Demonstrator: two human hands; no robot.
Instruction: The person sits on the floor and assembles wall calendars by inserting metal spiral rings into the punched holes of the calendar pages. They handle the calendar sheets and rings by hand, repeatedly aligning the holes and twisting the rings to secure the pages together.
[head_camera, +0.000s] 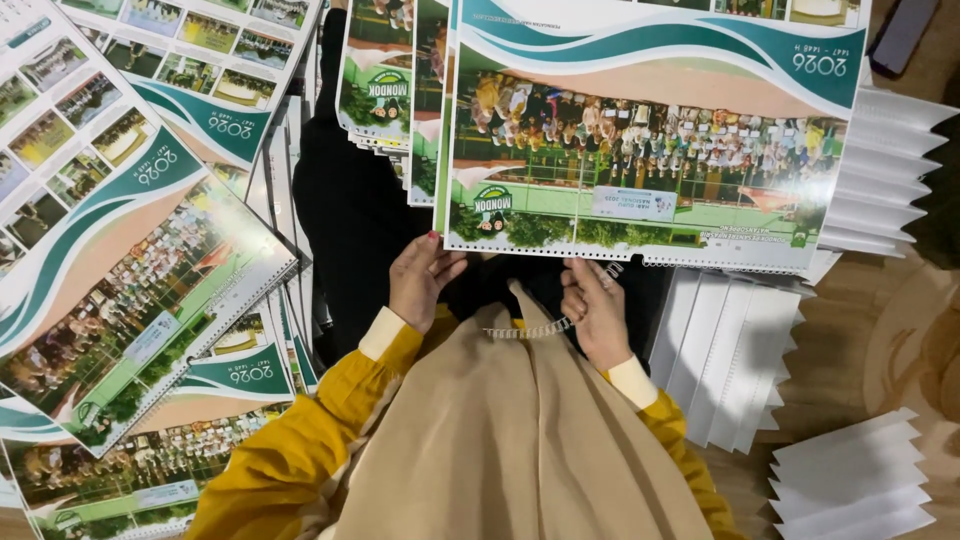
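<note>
Calendar sheets (640, 150) lie flat at 12 o'clock, long side running 9 to 3, punched edge toward the person. Left hand (420, 280) pinches that edge. Right hand (597, 312) pinches a wire binding coil (545, 328), lying 9 to 3.

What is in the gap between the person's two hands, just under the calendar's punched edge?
In the head view, between the left hand and right hand lie dark cloth and the wire binding comb, below the calendar.
</note>
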